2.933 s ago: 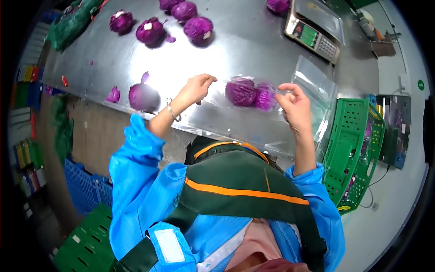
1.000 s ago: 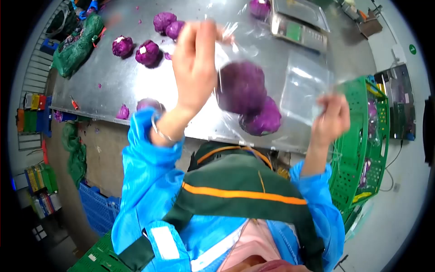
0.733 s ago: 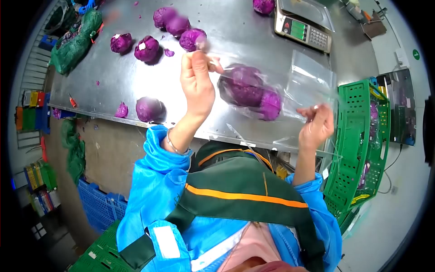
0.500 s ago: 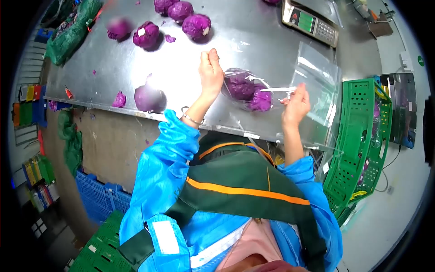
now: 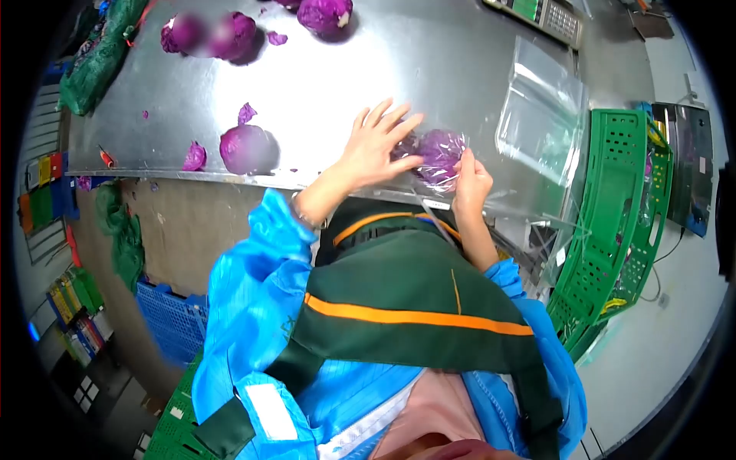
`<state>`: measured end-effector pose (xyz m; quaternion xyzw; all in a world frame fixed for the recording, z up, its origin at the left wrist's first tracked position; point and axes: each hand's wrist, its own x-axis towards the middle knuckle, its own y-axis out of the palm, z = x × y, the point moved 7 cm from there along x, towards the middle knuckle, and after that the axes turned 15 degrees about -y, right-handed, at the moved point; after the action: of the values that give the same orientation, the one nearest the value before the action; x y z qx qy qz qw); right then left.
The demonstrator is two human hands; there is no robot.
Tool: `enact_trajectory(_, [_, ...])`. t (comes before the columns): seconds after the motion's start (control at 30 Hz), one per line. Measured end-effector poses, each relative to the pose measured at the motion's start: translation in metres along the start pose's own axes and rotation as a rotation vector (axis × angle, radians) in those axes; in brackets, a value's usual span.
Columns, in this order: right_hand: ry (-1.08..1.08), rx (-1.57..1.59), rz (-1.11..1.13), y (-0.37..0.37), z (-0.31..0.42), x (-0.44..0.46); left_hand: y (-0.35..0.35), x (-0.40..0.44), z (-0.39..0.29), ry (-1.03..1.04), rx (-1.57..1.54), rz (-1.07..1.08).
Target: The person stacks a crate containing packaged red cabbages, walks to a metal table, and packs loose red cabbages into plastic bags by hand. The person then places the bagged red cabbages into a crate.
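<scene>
Two red cabbages point(image 5: 442, 157) lie close together in a clear plastic bag near the table's front edge. My left hand point(image 5: 376, 149) is open with its fingers spread, over the left end of the bagged cabbages and partly hiding one of them. At the other end, my right hand point(image 5: 473, 184) pinches the gathered edge of the clear bag between thumb and fingers. Left of my hands sits a loose red cabbage point(image 5: 247, 149), with torn purple leaves point(image 5: 195, 156) beside it.
More red cabbages point(image 5: 325, 15) lie at the back of the metal table point(image 5: 307, 100). Flat clear bags point(image 5: 540, 115) are to the right, below a digital scale point(image 5: 556, 19). Green crates point(image 5: 609, 222) stand off the right edge; a green net sack point(image 5: 96, 73) is far left.
My left hand has opened from a closed grip and moved onto the bagged cabbages. My right hand has come left and closer to them, and the bag film now lies tighter around them.
</scene>
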<state>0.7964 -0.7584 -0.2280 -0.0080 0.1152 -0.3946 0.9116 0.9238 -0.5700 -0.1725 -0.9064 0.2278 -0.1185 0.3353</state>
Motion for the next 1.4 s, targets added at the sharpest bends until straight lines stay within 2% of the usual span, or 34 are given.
enact_trajectory(0.03, [0.0,-0.022,0.027,-0.002,-0.007,0.006,0.018,0.001,0.003,0.059,0.075,0.158])
enact_trajectory(0.17, [0.165,-0.154,0.207,-0.016,-0.007,0.0,0.018,-0.006,0.007,0.056,0.077,0.161])
enact_trajectory(0.2, [0.255,-0.365,0.157,-0.03,0.01,0.0,0.015,-0.006,0.007,0.063,0.123,0.148])
enact_trajectory(0.3, [-0.733,-0.554,0.061,-0.022,0.07,0.029,0.022,-0.001,0.007,0.088,0.12,0.181])
enact_trajectory(0.37, [-1.134,-0.977,0.418,0.033,0.084,0.026,0.015,0.014,-0.001,0.086,0.074,0.25])
enact_trajectory(0.43, [-0.924,-0.839,0.521,0.038,0.046,0.048,0.027,0.035,0.008,0.069,-0.102,0.408])
enact_trajectory(0.47, [-0.764,-0.803,0.577,0.043,0.041,0.061,0.033,0.033,0.019,-0.032,-0.107,0.458])
enact_trajectory(0.5, [-0.6,-0.726,0.588,0.044,0.045,0.071,0.046,0.04,0.038,-0.034,-0.112,0.458])
enact_trajectory(0.53, [-0.655,-0.532,0.608,0.054,0.027,0.102,0.04,0.056,0.037,-0.261,-0.178,0.432])
enact_trajectory(0.57, [-0.512,-0.599,0.669,0.076,0.01,0.132,0.036,0.074,0.054,-0.397,-0.301,0.33])
enact_trajectory(0.6, [-0.297,-0.416,0.709,0.109,-0.013,0.14,0.014,0.073,0.055,-0.575,-0.437,0.427])
enact_trajectory(0.63, [-0.091,-0.223,0.743,0.118,-0.028,0.138,0.004,0.079,0.079,-0.61,-0.265,0.354])
enact_trajectory(0.67, [-0.097,-0.145,0.711,0.083,-0.004,0.163,0.013,0.121,0.051,-0.561,-0.234,0.426])
enact_trajectory(0.7, [-0.051,-0.063,0.765,0.068,0.001,0.147,0.007,0.117,0.034,-0.61,-0.205,0.471])
enact_trajectory(0.77, [0.118,0.372,0.695,0.032,0.04,0.115,-0.011,0.129,-0.003,-0.704,-0.117,0.6])
enact_trajectory(0.8, [0.127,0.582,0.72,0.02,0.027,0.118,-0.02,0.141,-0.031,-0.713,0.015,0.609])
enact_trajectory(0.83, [0.029,0.564,0.644,-0.009,0.044,0.121,-0.022,0.156,-0.063,-0.719,0.147,0.614])
enact_trajectory(0.87, [-0.065,0.544,0.565,-0.046,0.078,0.118,-0.014,0.175,-0.107,-0.592,0.016,0.524])
enact_trajectory(0.9, [-0.154,0.513,0.495,-0.086,0.11,0.115,-0.007,0.194,-0.129,-0.588,-0.157,0.459])
enact_trajectory(0.93, [-0.226,0.569,0.407,-0.128,0.137,0.115,0.012,0.202,-0.2,-0.388,-0.305,0.665])
enact_trajectory(1.0, [-0.363,0.64,0.175,-0.197,0.182,0.122,0.028,0.216,-0.313,-0.116,-0.363,0.783])
enact_trajectory(1.03, [-0.428,0.653,0.032,-0.239,0.199,0.132,0.045,0.235,-0.348,0.066,-0.321,0.75])
enact_trajectory(1.07, [-0.41,0.755,0.014,-0.29,0.213,0.141,0.089,0.219,-0.436,0.401,-0.233,0.801])
enact_trajectory(1.1, [-0.406,0.847,0.005,-0.335,0.226,0.149,0.133,0.215,-0.486,0.487,-0.265,0.81])
enact_trajectory(1.13, [-0.362,0.819,-0.042,-0.364,0.23,0.149,0.17,0.224,-0.516,0.606,-0.274,0.822])
enact_trajectory(1.17, [-0.357,0.688,-0.101,-0.4,0.211,0.154,0.207,0.226,-0.542,0.626,-0.274,0.896])
enact_trajectory(1.2, [-0.342,0.556,-0.157,-0.436,0.191,0.159,0.25,0.229,-0.552,0.508,-0.174,0.981])
enact_trajectory(1.23, [-0.232,0.508,-0.221,-0.46,0.162,0.162,0.298,0.225,-0.56,0.411,-0.054,1.228])
enact_trajectory(1.27, [-0.119,0.467,-0.28,-0.484,0.132,0.165,0.355,0.224,-0.554,0.5,0.076,1.243])
enact_trajectory(1.3, [0.138,0.605,-0.332,-0.48,0.11,0.149,0.413,0.213,-0.535,0.518,0.104,1.393])
enact_trajectory(1.33, [0.266,0.632,-0.414,-0.476,0.103,0.137,0.461,0.202,-0.516,0.401,0.199,1.416])
enact_trajectory(1.4, [0.413,0.638,-0.461,-0.476,0.078,0.11,0.532,0.162,-0.485,0.584,0.328,1.448])
